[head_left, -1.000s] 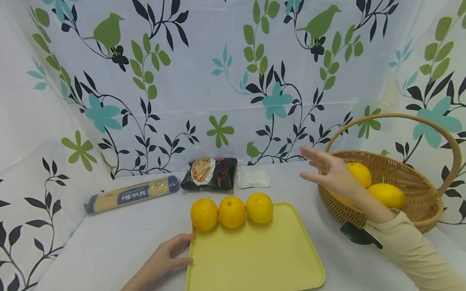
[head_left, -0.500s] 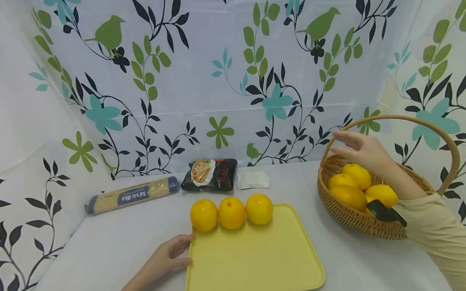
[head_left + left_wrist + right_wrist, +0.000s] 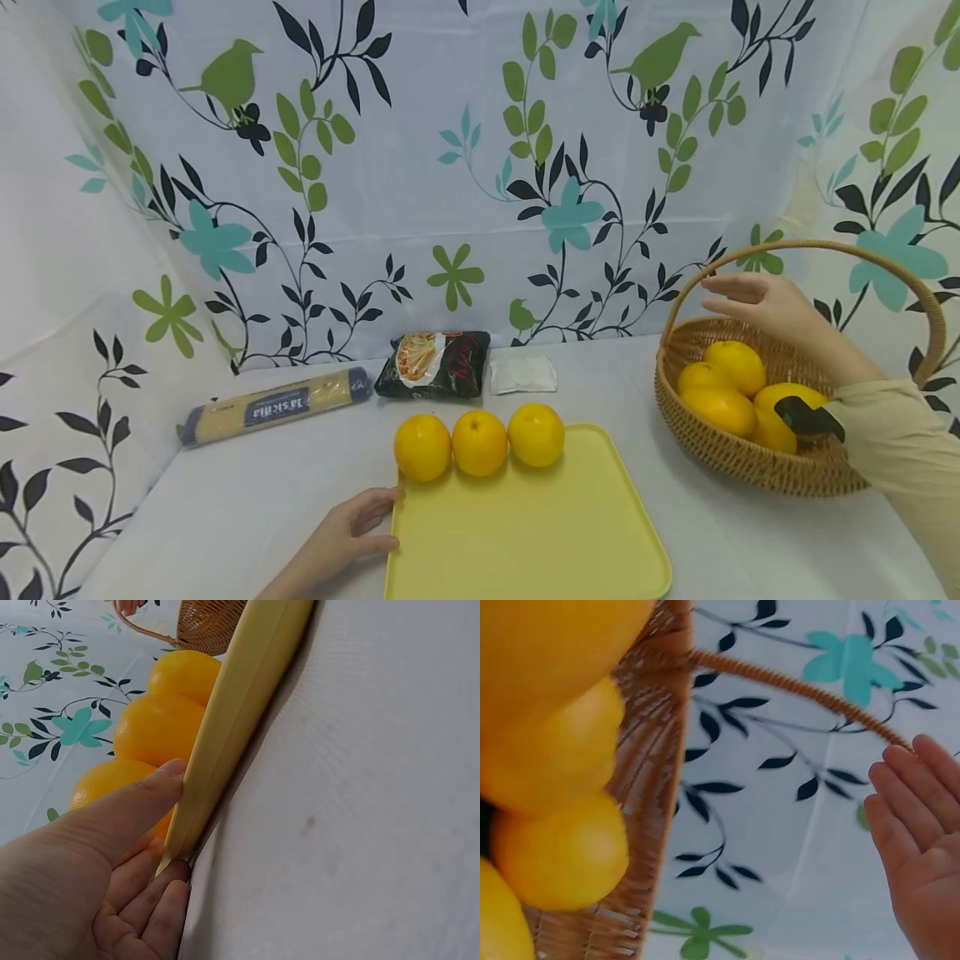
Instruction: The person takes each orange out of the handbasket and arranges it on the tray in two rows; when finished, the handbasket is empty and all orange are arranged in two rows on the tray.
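Observation:
My left hand [image 3: 339, 533] rests against the left side of a yellow tray [image 3: 525, 533], its thumb and fingertips touching the edge. The left wrist view shows that contact along the rim [image 3: 225, 720]. Three oranges [image 3: 480, 442] sit in a row at the tray's far left end. My right hand [image 3: 765, 304] hovers beneath the handle of a wicker basket [image 3: 720, 446], holding nothing. In the right wrist view its fingers [image 3: 900, 817] are extended. Several yellow-orange fruits [image 3: 718, 408] lie in the basket, partly hidden by the right sleeve.
Behind the tray lie a spaghetti pack [image 3: 277, 406], a black food packet [image 3: 435, 365] and a small white packet [image 3: 523, 374]. The basket's tall handle [image 3: 825, 244] arches over its opening. A patterned cloth [image 3: 480, 167] hangs behind.
My right hand has moved right from the basket's left rim to over its inside, uncovering more of the fruit. My left hand and the oranges stay put.

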Available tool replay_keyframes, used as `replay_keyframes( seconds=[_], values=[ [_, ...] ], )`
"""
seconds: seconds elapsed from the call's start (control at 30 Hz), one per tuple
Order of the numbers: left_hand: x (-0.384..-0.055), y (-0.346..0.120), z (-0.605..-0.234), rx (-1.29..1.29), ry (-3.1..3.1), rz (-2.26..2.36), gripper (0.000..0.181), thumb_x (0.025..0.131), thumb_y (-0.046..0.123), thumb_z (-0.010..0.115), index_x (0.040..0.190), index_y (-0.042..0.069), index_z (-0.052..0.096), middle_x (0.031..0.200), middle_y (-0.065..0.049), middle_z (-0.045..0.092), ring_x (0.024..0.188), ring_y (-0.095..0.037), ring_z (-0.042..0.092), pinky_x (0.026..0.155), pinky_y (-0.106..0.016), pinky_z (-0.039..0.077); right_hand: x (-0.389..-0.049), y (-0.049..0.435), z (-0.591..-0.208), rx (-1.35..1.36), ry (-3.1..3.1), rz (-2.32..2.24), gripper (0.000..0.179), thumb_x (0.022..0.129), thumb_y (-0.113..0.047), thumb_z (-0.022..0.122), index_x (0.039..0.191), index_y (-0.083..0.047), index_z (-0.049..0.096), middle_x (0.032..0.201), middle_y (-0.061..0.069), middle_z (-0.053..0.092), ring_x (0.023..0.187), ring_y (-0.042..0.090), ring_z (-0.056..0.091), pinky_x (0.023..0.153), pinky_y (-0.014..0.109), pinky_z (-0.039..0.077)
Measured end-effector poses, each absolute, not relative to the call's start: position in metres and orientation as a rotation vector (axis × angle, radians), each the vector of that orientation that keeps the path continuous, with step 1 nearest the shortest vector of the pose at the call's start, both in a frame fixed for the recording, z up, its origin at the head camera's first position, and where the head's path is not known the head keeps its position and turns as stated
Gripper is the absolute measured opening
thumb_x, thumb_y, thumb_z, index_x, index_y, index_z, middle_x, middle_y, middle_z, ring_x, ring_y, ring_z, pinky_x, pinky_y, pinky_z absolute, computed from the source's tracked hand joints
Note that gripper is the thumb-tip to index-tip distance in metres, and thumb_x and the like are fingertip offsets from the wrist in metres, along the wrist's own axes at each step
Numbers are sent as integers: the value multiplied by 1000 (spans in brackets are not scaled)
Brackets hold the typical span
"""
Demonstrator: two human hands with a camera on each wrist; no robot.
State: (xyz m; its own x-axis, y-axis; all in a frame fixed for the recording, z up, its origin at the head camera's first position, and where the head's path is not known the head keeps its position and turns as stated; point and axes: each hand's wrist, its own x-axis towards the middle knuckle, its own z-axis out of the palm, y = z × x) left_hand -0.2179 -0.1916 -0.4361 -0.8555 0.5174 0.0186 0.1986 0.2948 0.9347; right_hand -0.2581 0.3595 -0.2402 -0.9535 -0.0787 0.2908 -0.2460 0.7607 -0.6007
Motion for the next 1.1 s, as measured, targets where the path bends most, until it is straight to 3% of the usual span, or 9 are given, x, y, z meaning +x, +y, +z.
replay_keyframes(
  seconds=[0.5, 0.83, 1.1],
  values=[
    [-217, -191, -438, 631, 2250, 1604, 63, 75, 19, 72, 123, -10, 42, 130, -25, 39, 119, -36, 37, 97, -33, 35, -280, 399, -266, 91, -2803, 909, 73, 86, -43, 54, 135, 6, 29, 134, 31, 30, 119, 48, 28, 94, 62, 26],
    [-217, -188, -433, 650, 2264, 1598, 62, 75, 19, 71, 123, -9, 43, 130, -26, 39, 119, -37, 37, 97, -34, 35, -283, 420, -287, 35, -2840, 819, 76, 85, -46, 55, 131, 10, 32, 128, 36, 33, 114, 50, 30, 92, 64, 26],
    [-221, -190, -436, 722, 2258, 1610, 58, 76, 16, 71, 122, -10, 44, 129, -27, 40, 118, -36, 38, 95, -27, 37, -287, 425, -302, 20, -2937, 800, 82, 84, -49, 54, 130, 15, 28, 126, 38, 31, 111, 51, 31, 90, 64, 28]
  ],
)
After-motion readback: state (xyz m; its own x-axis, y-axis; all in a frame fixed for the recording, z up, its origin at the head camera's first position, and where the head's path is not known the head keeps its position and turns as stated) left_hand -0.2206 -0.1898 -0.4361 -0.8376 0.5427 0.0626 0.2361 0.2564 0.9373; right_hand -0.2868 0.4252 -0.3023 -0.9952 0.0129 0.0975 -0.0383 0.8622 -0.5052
